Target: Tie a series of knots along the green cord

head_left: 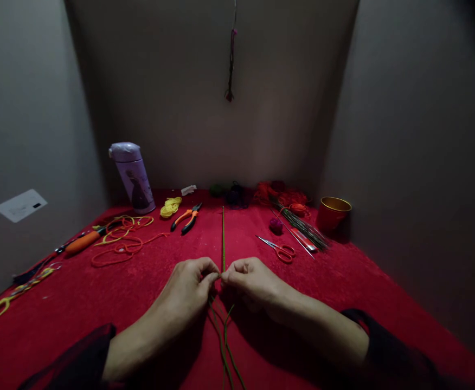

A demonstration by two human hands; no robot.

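Note:
A thin green stem [223,238] lies on the red cloth, pointing straight away from me, its near end at my fingertips. My left hand [191,284] pinches at that end, thumb against forefinger. Right beside it my right hand [257,281] is pinched too, the fingertips of both hands nearly touching. Loose green cords [224,341] trail from beneath the hands toward me. The exact spot where the fingers grip is partly hidden.
Red-handled scissors [284,253], a bundle of thin stems [302,227] and a red cup [330,216] lie to the right. On the left are pliers [188,219], orange yarn [119,249], yellow yarn [170,207] and a purple bottle [134,179]. A wire with a dark strand [231,59] hangs at the back.

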